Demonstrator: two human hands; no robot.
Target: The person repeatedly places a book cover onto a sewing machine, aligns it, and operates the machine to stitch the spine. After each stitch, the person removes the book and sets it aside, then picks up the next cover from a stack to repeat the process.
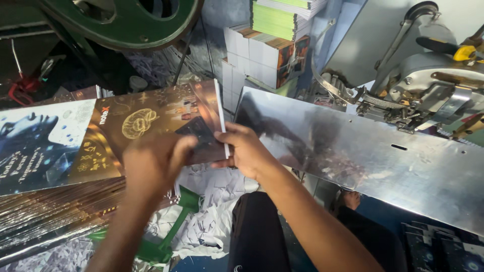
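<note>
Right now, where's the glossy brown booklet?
In the head view, centre-left: the glossy brown booklet is gripped by both hands, left hand, right hand, beside the metal table.

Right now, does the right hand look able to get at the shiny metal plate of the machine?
Probably yes. The right hand grips the edge of the glossy booklet right beside the metal plate, and nothing lies between them; it would have to let go first.

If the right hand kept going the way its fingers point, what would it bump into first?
The right hand points left, at the glossy booklet it already grips by the edge. Past that, probably the left hand, though depth is hard to judge.
</note>
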